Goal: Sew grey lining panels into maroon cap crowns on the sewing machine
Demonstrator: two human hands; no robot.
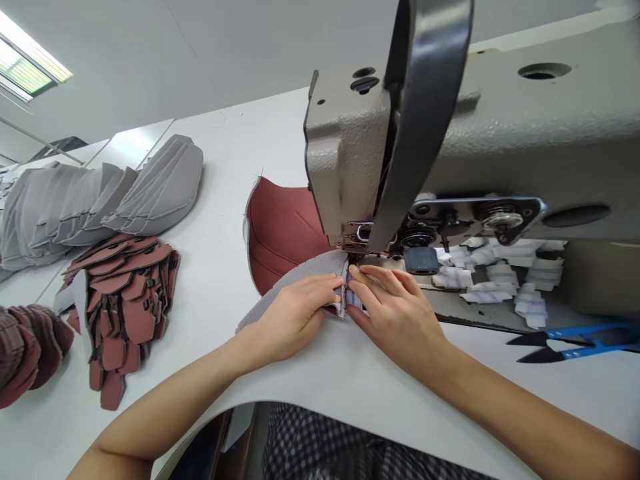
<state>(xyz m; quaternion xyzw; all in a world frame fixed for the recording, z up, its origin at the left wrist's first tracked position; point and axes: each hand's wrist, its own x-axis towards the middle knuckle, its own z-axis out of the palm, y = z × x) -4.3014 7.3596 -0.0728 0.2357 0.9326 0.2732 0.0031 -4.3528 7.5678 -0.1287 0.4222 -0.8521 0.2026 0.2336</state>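
The left hand [289,315] pinches gray mesh cloth [325,264] and the right hand [397,313] holds a striped strip [353,299] by the sewing machine [510,127], with blue snips [590,347] at right.

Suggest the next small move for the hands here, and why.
Probably a slight feed away from the person: left hand and right hand together easing the grey mesh piece under the sewing machine. Its edge meets the striped strip just in front of the needle area, and both hands' fingers rest along that line.
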